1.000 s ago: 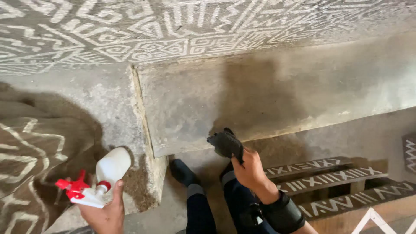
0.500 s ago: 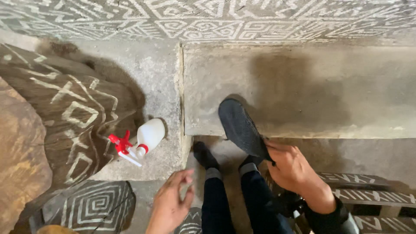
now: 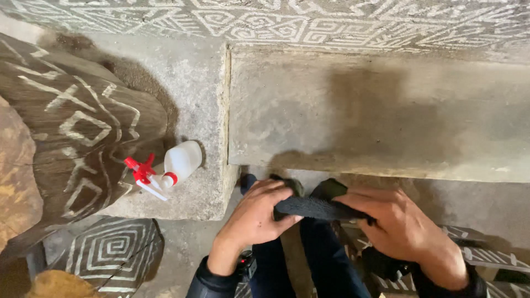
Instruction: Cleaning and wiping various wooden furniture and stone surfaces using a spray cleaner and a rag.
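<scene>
Gripping a dark, flat folded cloth between them above the knees, the left hand and right hand close on its ends, while a white plastic spray bottle with red trigger lies on the grey stone ledge just left.

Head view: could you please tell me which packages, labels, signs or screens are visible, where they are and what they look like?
Spray bottle: the only container, lying on its side on the stone ledge left of the hands; white body, red trigger; no label shows.
Signs, screens: none.
</scene>
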